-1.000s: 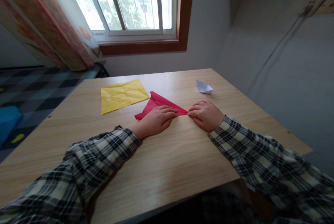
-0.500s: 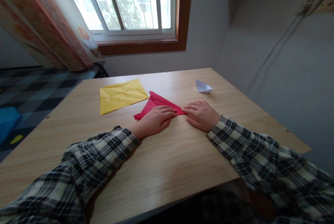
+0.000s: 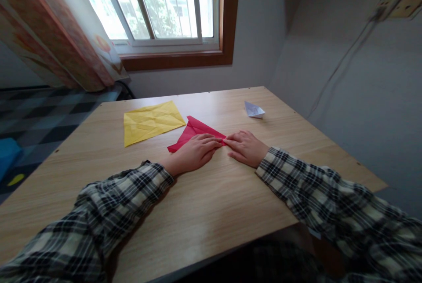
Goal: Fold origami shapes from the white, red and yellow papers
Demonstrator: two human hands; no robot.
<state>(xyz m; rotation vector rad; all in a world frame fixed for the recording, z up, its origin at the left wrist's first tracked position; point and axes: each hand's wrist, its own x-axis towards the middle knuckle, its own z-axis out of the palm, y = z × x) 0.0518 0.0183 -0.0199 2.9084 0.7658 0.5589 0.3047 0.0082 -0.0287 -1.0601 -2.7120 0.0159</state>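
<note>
Head view | folded red paper triangle (image 3: 188,131) lies partly under flat left hand (image 3: 194,153) | right hand (image 3: 247,147), fingers narrow, touches its right tip | better keep left firm, press fold evenly | creased yellow paper sheet (image 3: 153,122) just beside far corner; pale wooden table (image 3: 204,212): edges well apart, room nearside

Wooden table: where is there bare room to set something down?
Bare wood shows between the plaid sleeves and, farther back, between the yellow paper and folded white paper. It's crowded at the red paper, where left hand and right hand lie close together.
</note>
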